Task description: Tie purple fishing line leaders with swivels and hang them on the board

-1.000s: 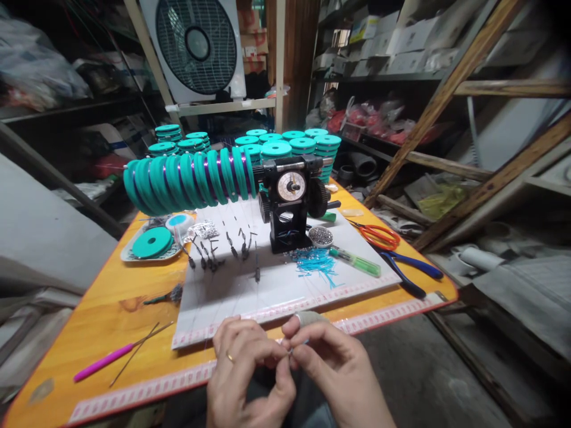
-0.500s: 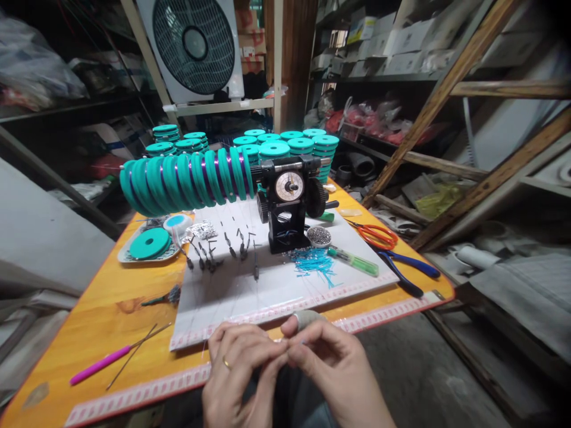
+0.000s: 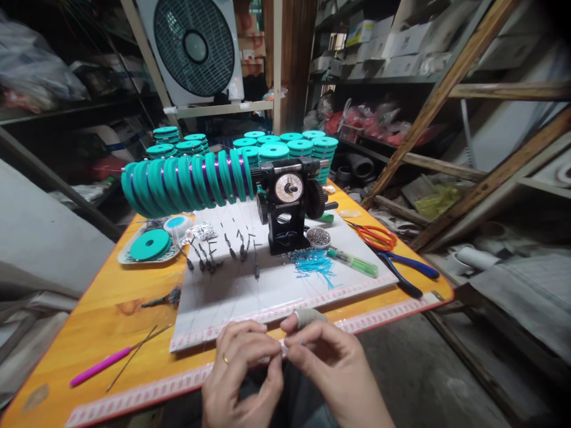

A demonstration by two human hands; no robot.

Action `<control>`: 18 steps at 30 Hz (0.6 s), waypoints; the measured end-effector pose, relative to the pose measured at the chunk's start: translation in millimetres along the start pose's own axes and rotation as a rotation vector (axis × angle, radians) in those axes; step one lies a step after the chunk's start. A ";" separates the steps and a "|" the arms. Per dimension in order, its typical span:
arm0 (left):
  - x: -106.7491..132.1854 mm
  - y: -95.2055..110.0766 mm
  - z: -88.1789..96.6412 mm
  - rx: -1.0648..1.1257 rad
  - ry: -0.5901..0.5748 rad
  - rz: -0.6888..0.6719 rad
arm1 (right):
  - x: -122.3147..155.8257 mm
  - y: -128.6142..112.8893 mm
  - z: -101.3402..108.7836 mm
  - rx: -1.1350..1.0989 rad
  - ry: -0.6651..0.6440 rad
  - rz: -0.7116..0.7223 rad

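Observation:
At the front edge of the table, my left hand [image 3: 243, 368] has its thumb and fingertips pressed together; a ring is on one finger. Close beside it, my right hand [image 3: 328, 362] pinches with thumb and forefinger, and one finger is wrapped in a grey covering. What each pinch holds is too small to make out. Beyond them lies a white board [image 3: 263, 291] with thin lines running over it. Several dark line fittings [image 3: 207, 258] hang there below a row of teal spools [image 3: 187, 181], mounted on a black winding machine [image 3: 288, 208].
Blue strips [image 3: 312, 264], a dish of small metal beads [image 3: 319, 237] and a green-handled cutter [image 3: 352, 262] lie right of centre. Blue-handled pliers [image 3: 408, 267] and orange scissors [image 3: 377, 236] rest at the right edge. A pink-handled needle tool [image 3: 100, 367] lies left.
My left hand's fingertips have drawn slightly away from my right hand's, leaving a small gap. The left fingers have curled a little more. My right hand stays nearly still.

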State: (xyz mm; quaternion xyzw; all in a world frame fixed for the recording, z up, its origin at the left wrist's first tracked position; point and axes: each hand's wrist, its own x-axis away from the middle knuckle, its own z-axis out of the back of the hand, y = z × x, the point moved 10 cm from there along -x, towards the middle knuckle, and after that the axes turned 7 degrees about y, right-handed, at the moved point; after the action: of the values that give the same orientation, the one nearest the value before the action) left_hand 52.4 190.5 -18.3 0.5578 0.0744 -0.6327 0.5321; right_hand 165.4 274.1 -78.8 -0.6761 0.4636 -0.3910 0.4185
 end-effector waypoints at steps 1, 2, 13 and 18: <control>0.1 -0.2 -0.5 -0.002 -0.004 -0.003 | -0.1 0.5 -0.1 0.001 -0.001 0.006; 0.4 -0.4 -1.0 -0.005 -0.006 -0.003 | -0.1 1.3 -0.4 -0.001 -0.004 0.011; -1.1 15.5 -3.1 0.006 -0.067 -0.168 | -4.1 5.8 -11.1 0.045 -0.200 -0.052; -6.8 20.1 -2.8 0.103 -0.043 -0.190 | 0.7 -40.8 -2.1 0.380 -0.202 0.226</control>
State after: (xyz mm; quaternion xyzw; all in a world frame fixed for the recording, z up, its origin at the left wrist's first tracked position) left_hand 68.0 187.9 -3.9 0.5612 0.0828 -0.6950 0.4418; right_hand 175.9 281.9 -40.1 -0.5647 0.4102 -0.3521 0.6236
